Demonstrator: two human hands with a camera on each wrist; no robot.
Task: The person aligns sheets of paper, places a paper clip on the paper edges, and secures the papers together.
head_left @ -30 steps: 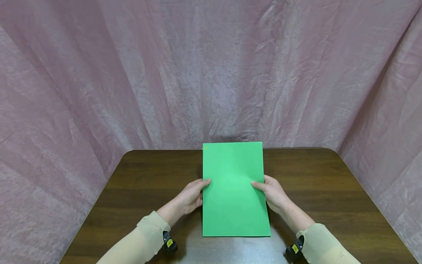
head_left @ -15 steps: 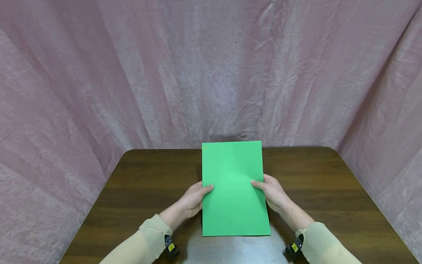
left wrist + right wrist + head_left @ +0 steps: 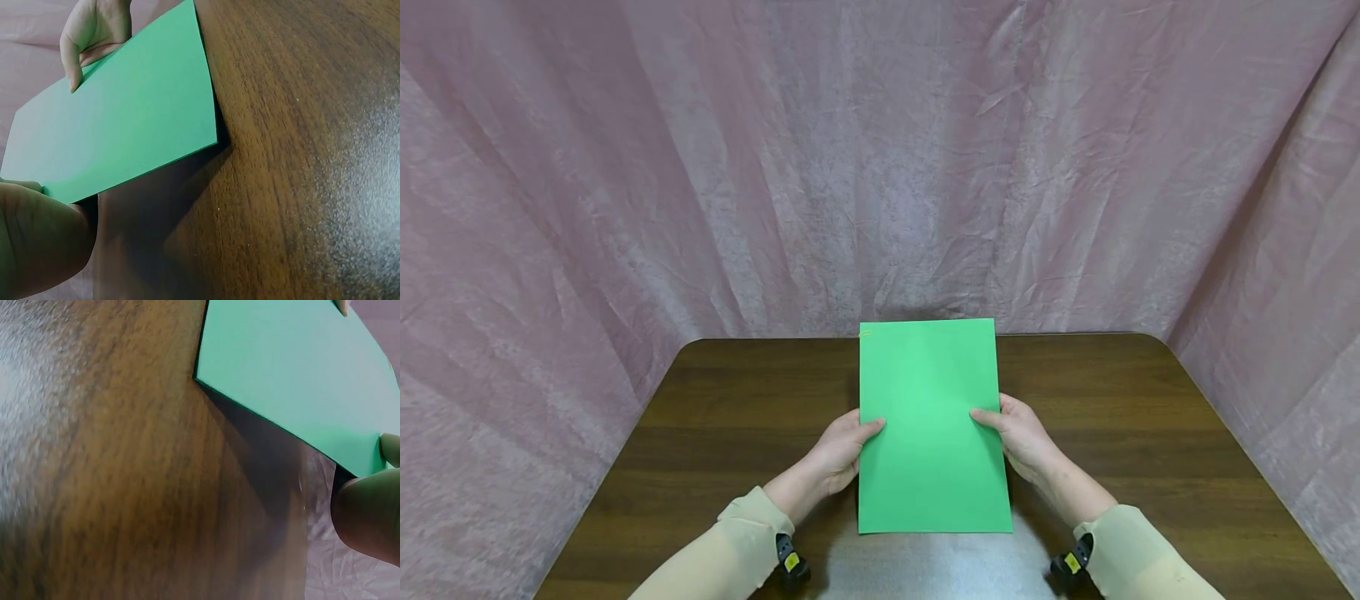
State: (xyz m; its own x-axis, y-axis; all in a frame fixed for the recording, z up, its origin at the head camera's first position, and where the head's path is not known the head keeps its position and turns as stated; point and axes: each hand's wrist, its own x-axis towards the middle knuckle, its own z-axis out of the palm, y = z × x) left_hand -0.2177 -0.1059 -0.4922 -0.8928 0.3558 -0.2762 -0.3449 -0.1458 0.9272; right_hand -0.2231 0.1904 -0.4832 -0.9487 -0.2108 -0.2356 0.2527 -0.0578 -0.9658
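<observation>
One green sheet (image 3: 932, 425) of stiff paper or card, rectangular and set with its long sides running near to far, is held above the middle of the table; its near edge is raised off the wood and casts a dark shadow there, as the two wrist views show, while its far edge reaches the far rim of the table in the head view. A small yellow mark sits at the sheet's far left corner. Two hands hold it, one at each long edge, about midway along. The left hand (image 3: 838, 450) pinches the left edge, thumb lying on the upper face and the remaining fingers curled beneath, out of sight. The right hand (image 3: 1018, 437) pinches the right edge in the same way, thumb on top and fingers tucked under the sheet. In the left wrist view the sheet (image 3: 119, 131) appears tilted, with the opposite hand's thumb on its far corner; in the right wrist view the sheet (image 3: 294, 381) fills the upper right. Both forearms wear one pale beige sleeve each, and each wrist bears one black strap with a yellow tag. One dark wooden table (image 3: 1150, 450) with rounded far corners carries the scene. One wrinkled pink curtain (image 3: 700, 167) encloses it on the far, left and right sides.
</observation>
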